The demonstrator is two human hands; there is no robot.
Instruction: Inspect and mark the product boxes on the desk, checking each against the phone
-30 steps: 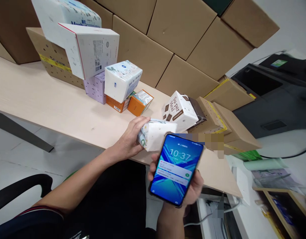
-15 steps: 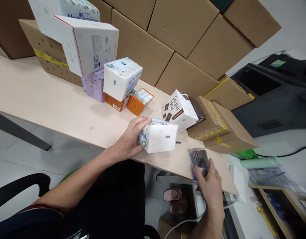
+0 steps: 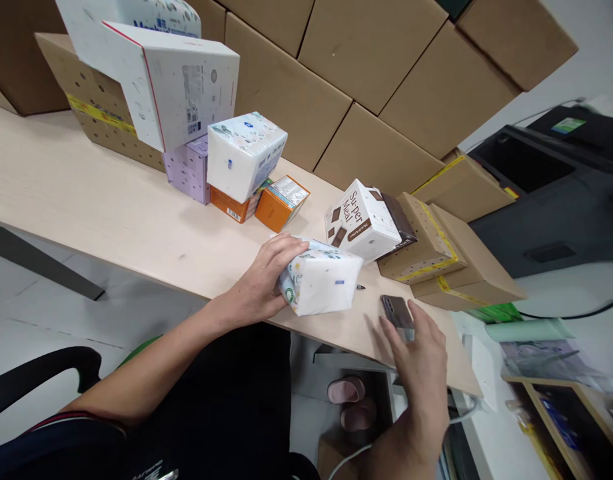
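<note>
My left hand (image 3: 264, 277) grips the left end of a white tissue pack (image 3: 324, 285) that lies near the front edge of the light wooden desk (image 3: 86, 200). My right hand (image 3: 419, 347) rests on a phone (image 3: 395, 311) that lies face down on the desk, right of the pack; its fingers lie flat over the phone's near end. A small dark object (image 3: 360, 287) lies between pack and phone.
A white and brown "Super Meal" box (image 3: 361, 220) and flat cardboard boxes (image 3: 446, 253) lie behind the phone. Orange boxes (image 3: 281, 203), a purple box (image 3: 189, 170), another tissue pack (image 3: 244, 153) and a large white box (image 3: 176, 87) stand at the left. Big cartons line the back.
My right hand held the lit phone up a second ago, then lowered it to the right and laid it face down on the desk. The left hand stayed on the tissue pack.
</note>
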